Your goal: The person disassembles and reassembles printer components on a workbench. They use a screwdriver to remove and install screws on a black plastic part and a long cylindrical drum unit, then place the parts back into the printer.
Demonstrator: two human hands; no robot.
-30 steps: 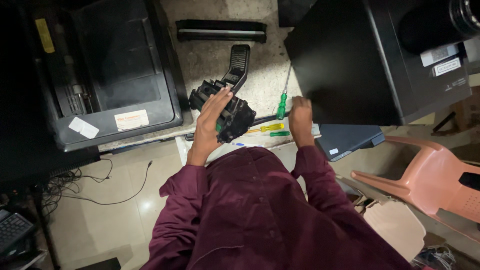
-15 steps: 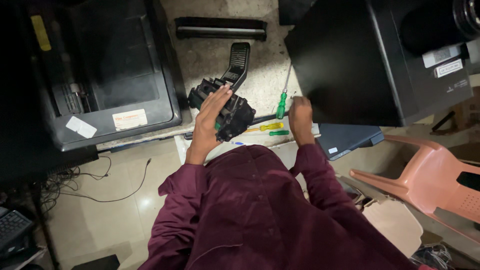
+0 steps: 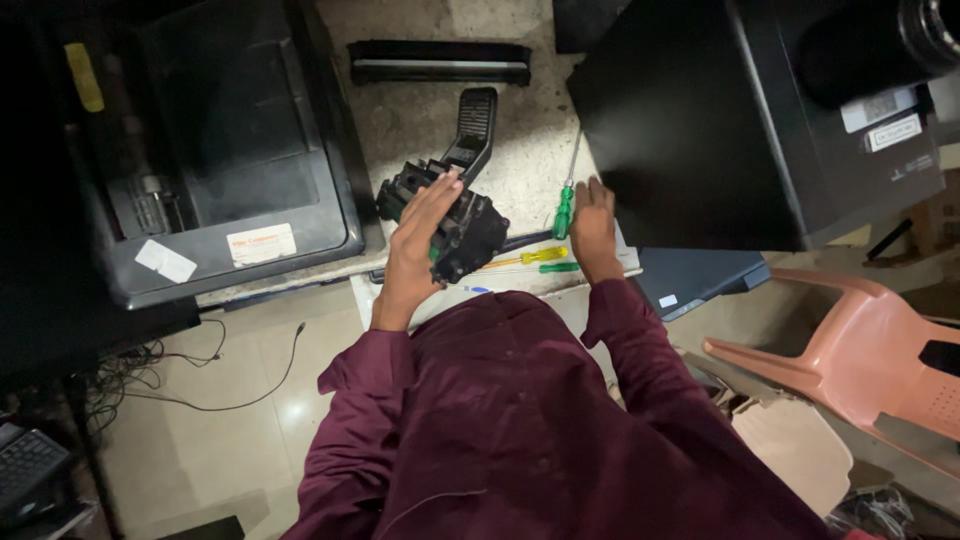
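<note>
Your right fingers (image 3: 597, 198) lie flat and loosely spread on the bench, holding nothing, and the green-handled screwdriver (image 3: 566, 196) sits just beside them on their thumb side, so close that the handle looks to touch the edge of the hand, though the view is too coarse to be sure. Its long axis runs almost straight away from you: green handle at the near end, level with your knuckles, and the thin steel shaft pointing past your fingertips along the edge of the big black printer casing (image 3: 740, 130). Your right hand (image 3: 595, 225) is clearly the nearer one to it.

Your left hand (image 3: 425, 225) is spread wide over the black mechanical assembly (image 3: 460, 230), palm down, fingers draped across its top and pressing on it rather than wrapped round it. A long ribbed lever (image 3: 474, 130) of that part reaches off beyond your left fingertips.

Back toward your right wrist lie two more screwdrivers, a yellow-handled one (image 3: 540, 256) and a small green one (image 3: 558, 267), both lying crosswise to the first.
</note>
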